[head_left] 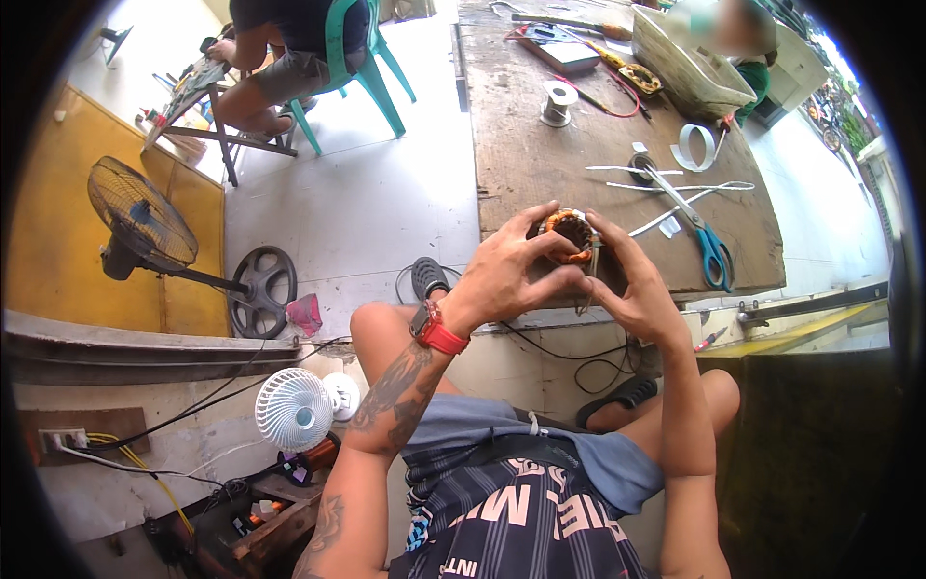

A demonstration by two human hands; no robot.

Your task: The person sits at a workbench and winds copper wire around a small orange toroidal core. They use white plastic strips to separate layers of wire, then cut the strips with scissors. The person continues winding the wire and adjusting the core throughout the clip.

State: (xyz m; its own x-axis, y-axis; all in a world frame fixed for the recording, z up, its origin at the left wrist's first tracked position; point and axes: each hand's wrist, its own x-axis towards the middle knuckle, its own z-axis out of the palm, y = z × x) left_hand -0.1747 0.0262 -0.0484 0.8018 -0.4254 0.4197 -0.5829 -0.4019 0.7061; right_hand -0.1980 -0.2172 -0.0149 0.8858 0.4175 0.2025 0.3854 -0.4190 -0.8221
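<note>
Between my two hands is a small ring-shaped motor stator [580, 223] wound with copper wire, held at the near edge of the wooden table. My left hand [518, 262], with a red watch on its wrist, curls around the stator's left side; a finger reaches toward its inner opening. My right hand [629, 278] grips the stator's right side, thumb below and fingers along the top. Some leads or strips hang down from it between my hands. To the right of my right hand lie teal-handled scissors [715, 259], with white strips [719, 187] and a dark roll of tape [640, 169] by the blades.
Farther back on the wooden table [511, 145] are a spool of wire [557, 103], a multimeter [555, 46] with leads, a clear tape ring [696, 148] and a worn plastic bin [690, 68]. Another person sits on a green chair [362, 82] at left. Two fans [294, 410] stand leftward.
</note>
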